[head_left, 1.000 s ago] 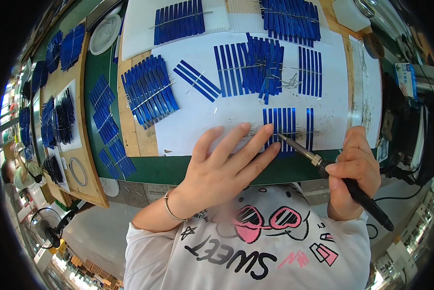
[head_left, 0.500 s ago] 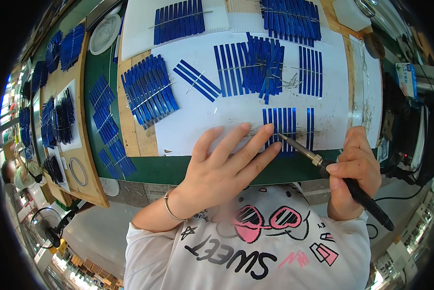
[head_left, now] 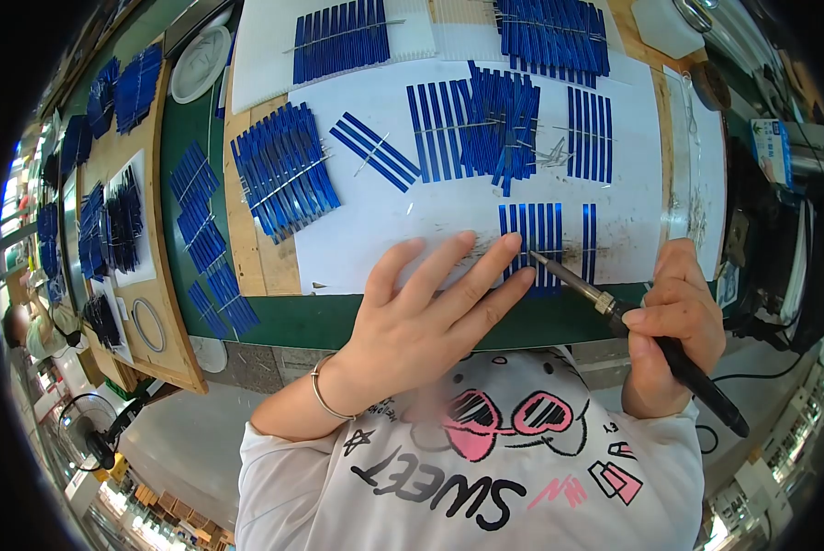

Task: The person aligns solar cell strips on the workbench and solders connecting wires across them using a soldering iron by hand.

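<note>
My right hand (head_left: 676, 321) grips a soldering iron (head_left: 673, 354) by its dark handle, its tip angled down to the left. That tip meets a row of narrow blue solar cell strips (head_left: 548, 241) joined by a thin crosswise ribbon. My left hand (head_left: 439, 298) lies with fingers spread over the white sheet (head_left: 357, 248); its index and middle fingertips rest at the row's left end and cover part of it. Just right of the row are two more joined blue strips (head_left: 589, 243). Whether the left fingers press a ribbon cannot be seen.
Behind the row lie a heap of blue strips (head_left: 499, 124), small loose ribbon pieces (head_left: 552, 154) and another joined set (head_left: 590, 136). A thick bundle (head_left: 285, 174) lies at the left. On the right are a cable (head_left: 765, 375) and a small box (head_left: 772, 151).
Almost nothing differs. The soldering iron's tip has shifted very slightly up and right along the strips; the left hand stays in place.
</note>
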### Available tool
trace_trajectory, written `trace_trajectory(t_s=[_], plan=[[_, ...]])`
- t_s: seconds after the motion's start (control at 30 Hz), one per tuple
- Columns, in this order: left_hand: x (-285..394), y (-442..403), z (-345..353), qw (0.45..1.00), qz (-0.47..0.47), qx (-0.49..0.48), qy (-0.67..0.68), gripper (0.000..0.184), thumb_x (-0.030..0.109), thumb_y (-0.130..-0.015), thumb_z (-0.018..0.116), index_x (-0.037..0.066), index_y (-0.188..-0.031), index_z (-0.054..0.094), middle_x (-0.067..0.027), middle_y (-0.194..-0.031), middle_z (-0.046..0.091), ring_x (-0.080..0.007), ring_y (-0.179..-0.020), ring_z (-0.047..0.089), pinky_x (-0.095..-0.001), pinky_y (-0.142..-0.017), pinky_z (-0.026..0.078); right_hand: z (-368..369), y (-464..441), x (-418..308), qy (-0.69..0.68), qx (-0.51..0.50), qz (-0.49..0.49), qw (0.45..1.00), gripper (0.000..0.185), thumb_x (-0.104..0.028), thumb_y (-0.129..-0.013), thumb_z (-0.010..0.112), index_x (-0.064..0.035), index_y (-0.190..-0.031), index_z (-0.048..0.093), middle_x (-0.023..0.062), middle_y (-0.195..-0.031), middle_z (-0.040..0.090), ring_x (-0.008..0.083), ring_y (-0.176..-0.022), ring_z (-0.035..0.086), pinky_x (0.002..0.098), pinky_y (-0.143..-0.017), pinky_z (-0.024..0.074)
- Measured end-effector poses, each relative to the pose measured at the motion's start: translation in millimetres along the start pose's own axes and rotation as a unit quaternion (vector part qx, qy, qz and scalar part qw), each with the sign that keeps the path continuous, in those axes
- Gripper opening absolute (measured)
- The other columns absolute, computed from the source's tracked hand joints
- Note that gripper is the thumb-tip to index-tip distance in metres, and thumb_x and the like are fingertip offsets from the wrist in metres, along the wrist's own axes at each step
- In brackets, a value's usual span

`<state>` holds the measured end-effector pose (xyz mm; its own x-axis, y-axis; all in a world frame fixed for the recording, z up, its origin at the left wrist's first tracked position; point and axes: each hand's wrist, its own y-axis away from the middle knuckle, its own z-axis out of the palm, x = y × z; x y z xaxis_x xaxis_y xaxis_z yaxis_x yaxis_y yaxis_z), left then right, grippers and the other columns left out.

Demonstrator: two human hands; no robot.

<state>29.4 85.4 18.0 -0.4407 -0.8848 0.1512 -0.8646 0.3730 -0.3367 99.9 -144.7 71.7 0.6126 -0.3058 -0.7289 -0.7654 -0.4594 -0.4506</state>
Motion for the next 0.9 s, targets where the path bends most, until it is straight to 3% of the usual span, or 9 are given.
trace_trajectory(t_s=[0.03, 0.27, 0.33, 0.37, 0.43, 0.57, 0.7, 0.8, 0.9], plan=[[0, 0, 0, 1.000, -0.001, 0.001, 0.003, 0.039, 0.023, -0.086, 0.058, 0.028, -0.123, 0.067, 0.0042, -0.141, 0.057, -0.0159, -0.117, 0.054, -0.0394, -0.101, 0.035, -1, 3, 0, -0.004, 0.005, 0.021, 1.000, 0.017, -0.023, -0.083, 0.067, -0.0093, -0.078, 0.057, 0.0017, -0.062, 0.043, 0.0186, -0.063, 0.039, 0.0359, -0.061, 0.0279], [0, 0, 0, 1.000, -0.002, 0.002, 0.004, 0.038, 0.023, -0.086, 0.059, 0.028, -0.123, 0.067, 0.0038, -0.141, 0.057, -0.0162, -0.117, 0.054, -0.0394, -0.100, 0.036, -3, 3, 4, -0.009, -0.012, 0.021, 1.000, 0.019, -0.023, -0.080, 0.067, -0.0091, -0.075, 0.055, 0.0017, -0.062, 0.042, 0.0185, -0.063, 0.038, 0.0358, -0.061, 0.0277], [-1, 1, -1, 1.000, 0.007, -0.009, 0.023, 0.043, 0.030, -0.079, 0.074, 0.024, -0.121, 0.069, 0.0014, -0.140, 0.058, -0.0206, -0.121, 0.051, -0.0409, -0.105, 0.030, -1, 1, 2, -0.027, 0.011, 0.008, 1.000, 0.024, 0.009, -0.064, 0.065, -0.0077, -0.073, 0.050, 0.0009, -0.063, 0.042, 0.0193, -0.061, 0.034, 0.0361, -0.061, 0.0292], [-2, 1, -1, 1.000, 0.008, -0.009, 0.022, 0.043, 0.030, -0.079, 0.074, 0.024, -0.121, 0.069, 0.0014, -0.140, 0.058, -0.0206, -0.121, 0.051, -0.0409, -0.105, 0.030, -4, 4, 3, -0.027, 0.011, 0.008, 1.000, 0.024, 0.009, -0.064, 0.065, -0.0077, -0.073, 0.050, 0.0009, -0.063, 0.042, 0.0193, -0.061, 0.034, 0.0361, -0.061, 0.0292], [-2, -1, -2, 1.000, 0.015, -0.006, 0.025, 0.044, 0.030, -0.077, 0.074, 0.023, -0.120, 0.069, -0.0001, -0.139, 0.058, -0.0213, -0.119, 0.052, -0.0409, -0.103, 0.031, -9, 16, 6, -0.093, 0.064, 0.070, 0.991, 0.017, -0.024, -0.080, 0.063, -0.0091, -0.084, 0.056, -0.0007, -0.065, 0.039, 0.0175, -0.069, 0.036, 0.0386, -0.071, 0.0280], [1, -11, -12, 0.996, -0.002, -0.030, 0.088, 0.046, 0.031, -0.074, 0.076, 0.018, -0.117, 0.069, -0.0055, -0.138, 0.057, -0.0238, -0.118, 0.053, -0.0415, -0.101, 0.033, 2, 28, 23, -0.126, 0.186, 0.066, 0.972, 0.021, -0.024, -0.080, 0.061, -0.0101, -0.094, 0.055, -0.0013, -0.069, 0.040, 0.0166, -0.071, 0.033, 0.0389, -0.074, 0.0255], [5, -20, -8, 0.985, -0.044, -0.001, 0.166, 0.053, 0.028, -0.072, 0.076, 0.010, -0.121, 0.064, -0.0121, -0.135, 0.055, -0.0265, -0.117, 0.055, -0.0431, -0.098, 0.036, 10, 35, 23, -0.079, 0.119, 0.078, 0.987, 0.056, -0.054, -0.093, 0.061, -0.0085, -0.125, 0.052, 0.0108, -0.095, 0.068, 0.0248, -0.087, 0.060, 0.0524, -0.102, 0.0387], [7, -19, -1, 0.983, -0.073, 0.042, 0.161, 0.052, 0.028, -0.075, 0.074, 0.007, -0.122, 0.063, -0.0134, -0.130, 0.057, -0.0288, -0.114, 0.056, -0.0420, -0.096, 0.038, -3, 21, 23, 0.070, -0.081, 0.030, 0.994, 0.054, -0.050, -0.088, 0.070, -0.0117, -0.122, 0.052, 0.0160, -0.114, 0.070, 0.0281, -0.094, 0.066, 0.0536, -0.101, 0.0415], [4, -14, -3, 0.984, -0.066, 0.059, 0.156, 0.062, 0.024, -0.068, 0.083, 0.004, -0.123, 0.063, -0.0142, -0.129, 0.058, -0.0315, -0.111, 0.057, -0.0411, -0.093, 0.041, 22, -8, 34, 0.088, -0.085, -0.065, 0.990, 0.057, -0.038, -0.071, 0.082, -0.0127, -0.114, 0.055, 0.0112, -0.115, 0.069, 0.0310, -0.108, 0.064, 0.0532, -0.105, 0.0377]])
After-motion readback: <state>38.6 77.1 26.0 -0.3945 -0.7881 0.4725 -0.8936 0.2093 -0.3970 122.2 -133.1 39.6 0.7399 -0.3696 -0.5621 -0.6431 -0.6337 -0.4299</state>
